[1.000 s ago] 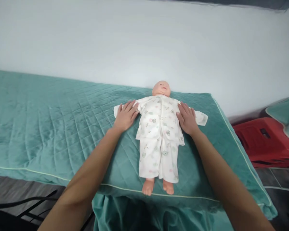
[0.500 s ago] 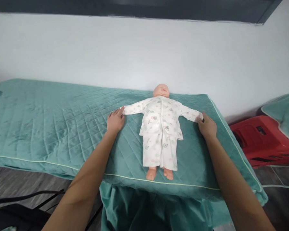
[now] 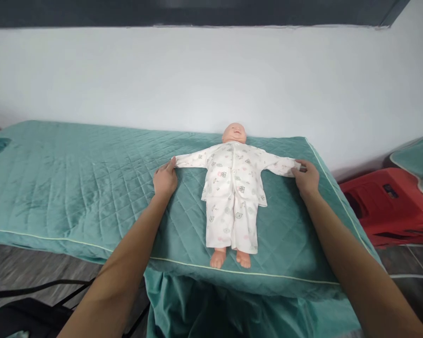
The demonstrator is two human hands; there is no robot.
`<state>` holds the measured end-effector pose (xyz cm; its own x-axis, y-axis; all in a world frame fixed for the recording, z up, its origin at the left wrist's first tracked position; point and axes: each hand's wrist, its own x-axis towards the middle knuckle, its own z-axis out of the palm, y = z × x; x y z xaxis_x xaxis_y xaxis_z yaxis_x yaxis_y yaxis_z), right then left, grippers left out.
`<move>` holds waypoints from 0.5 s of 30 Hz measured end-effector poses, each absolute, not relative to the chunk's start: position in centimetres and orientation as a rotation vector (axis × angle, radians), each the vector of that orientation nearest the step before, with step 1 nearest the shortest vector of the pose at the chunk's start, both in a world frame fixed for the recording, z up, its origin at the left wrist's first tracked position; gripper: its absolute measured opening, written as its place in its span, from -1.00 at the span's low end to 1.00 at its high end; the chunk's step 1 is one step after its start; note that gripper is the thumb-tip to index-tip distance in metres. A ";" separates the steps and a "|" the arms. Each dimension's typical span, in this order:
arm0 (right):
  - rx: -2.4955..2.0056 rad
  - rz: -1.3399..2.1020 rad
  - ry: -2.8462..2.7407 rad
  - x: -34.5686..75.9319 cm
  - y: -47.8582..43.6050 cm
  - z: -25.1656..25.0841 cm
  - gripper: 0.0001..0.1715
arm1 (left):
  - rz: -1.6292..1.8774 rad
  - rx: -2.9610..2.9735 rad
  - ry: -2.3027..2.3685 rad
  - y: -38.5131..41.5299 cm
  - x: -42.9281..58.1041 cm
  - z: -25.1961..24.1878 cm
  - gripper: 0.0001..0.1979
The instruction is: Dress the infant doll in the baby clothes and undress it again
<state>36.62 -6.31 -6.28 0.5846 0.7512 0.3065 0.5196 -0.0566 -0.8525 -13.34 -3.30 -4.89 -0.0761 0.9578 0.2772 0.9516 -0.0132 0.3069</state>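
I've got both hands on a baby doll right now, so here's how it sits. The bald, pinkish plastic baby doll (image 3: 234,134) is lying on its back on a bed with a green quilted cover (image 3: 88,188), head up by the plain white wall (image 3: 197,75) and its bare feet (image 3: 218,258) at the pale piping along the near edge. It's wearing a white cloth top with little printed figures (image 3: 233,171) and matching white printed trousers (image 3: 231,220).

My left hand (image 3: 165,179) has its grip closed on one cuff of the top, fingertips pinching right at the end. My right hand (image 3: 306,178) is doing the same on the other side, the other cuff caught between thumb and fingers. Both sleeves are stretched straight out sideways, the right-hand one sloping down a touch. Top looks fastened down the middle, hem sitting over the trousers.

Off to the right, beside the bed, there's a red plastic slotted piece of furniture (image 3: 391,202) with green fabric (image 3: 418,162) hanging over it. Can't tell from here exactly what that is, tbh.
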 end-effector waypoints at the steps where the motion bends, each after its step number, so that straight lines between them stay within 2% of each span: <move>1: -1.687 0.294 -1.042 36.9 -6.1 -6.2 -0.49 | 0.639 2.122 2.207 -3.3 -13.3 -4.8 -0.44; 8: -1.472 0.385 -0.995 38.3 -5.6 -6.0 -0.33 | 0.584 2.108 2.240 -3.2 -12.8 -4.5 -0.42; 12: -1.331 0.386 -0.924 38.8 -6.2 -6.4 -0.34 | 0.568 2.111 2.272 -3.0 -12.9 -4.7 -0.43; 15: -1.474 0.339 -0.936 39.0 -6.7 -6.6 -0.42 | 0.558 2.131 2.271 -2.9 -13.1 -4.9 -0.44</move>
